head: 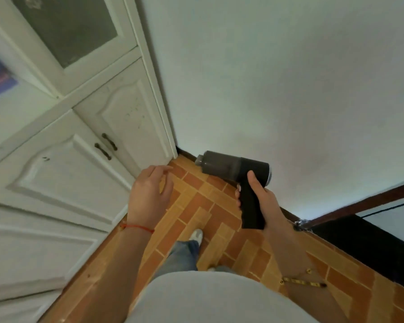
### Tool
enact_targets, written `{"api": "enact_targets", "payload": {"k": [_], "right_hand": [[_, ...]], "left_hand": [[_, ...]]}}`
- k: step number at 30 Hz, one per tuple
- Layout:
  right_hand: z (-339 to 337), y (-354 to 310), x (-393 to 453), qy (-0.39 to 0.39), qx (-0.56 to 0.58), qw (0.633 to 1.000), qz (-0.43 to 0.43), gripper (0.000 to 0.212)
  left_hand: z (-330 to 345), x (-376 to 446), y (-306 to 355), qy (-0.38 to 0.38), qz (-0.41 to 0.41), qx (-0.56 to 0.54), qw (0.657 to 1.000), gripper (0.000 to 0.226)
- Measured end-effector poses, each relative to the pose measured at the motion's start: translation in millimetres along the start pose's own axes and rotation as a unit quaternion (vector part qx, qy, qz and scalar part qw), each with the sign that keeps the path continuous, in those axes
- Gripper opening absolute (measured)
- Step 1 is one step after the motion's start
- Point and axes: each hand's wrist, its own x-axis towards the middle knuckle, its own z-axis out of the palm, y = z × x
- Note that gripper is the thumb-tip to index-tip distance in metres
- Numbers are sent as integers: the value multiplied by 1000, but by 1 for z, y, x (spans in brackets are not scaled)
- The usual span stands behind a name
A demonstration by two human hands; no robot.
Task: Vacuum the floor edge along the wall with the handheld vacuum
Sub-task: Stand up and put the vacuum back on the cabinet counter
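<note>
Right hand [254,199] is wrapped around the grip of the handheld vacuum [233,169], mid-frame, nozzle aimed toward the corner where wall [278,89] meets the brick-pattern floor [196,206]. Left hand [149,194] hangs loose and open, holding nothing, in front of the white cabinet [68,171].

Dim, even indoor light, soft shadows; wide-angle bending at edges (cabinet [63,145] blurred at left).
</note>
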Motion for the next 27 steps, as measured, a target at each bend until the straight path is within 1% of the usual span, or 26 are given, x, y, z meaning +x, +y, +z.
{"api": "enact_targets", "payload": {"k": [2, 7, 9, 13, 17, 23, 27], "right_hand": [[2, 5, -4, -25, -33, 999, 3, 70], [25, 14, -15, -114, -85, 989, 39, 52], [41, 18, -19, -150, -104, 983, 34, 46], [78, 28, -22, -223, -137, 965, 30, 47], [121, 40, -24, -276, -167, 946, 43, 44], [199, 66, -30, -321, -209, 920, 80, 45], [262, 90, -34, -349, -217, 907, 97, 48]], "left_hand": [[-9, -24, -4, 16, -31, 3, 999, 16], [-38, -86, -15, 84, -128, 10, 988, 17], [-51, -108, -21, 113, -159, 20, 981, 17], [-74, -147, -39, 161, -226, 37, 960, 19], [-95, -179, -58, 214, -273, 51, 937, 18], [-131, -218, -103, 269, -328, 66, 903, 20], [-164, -231, -150, 298, -355, 78, 883, 21]]}}
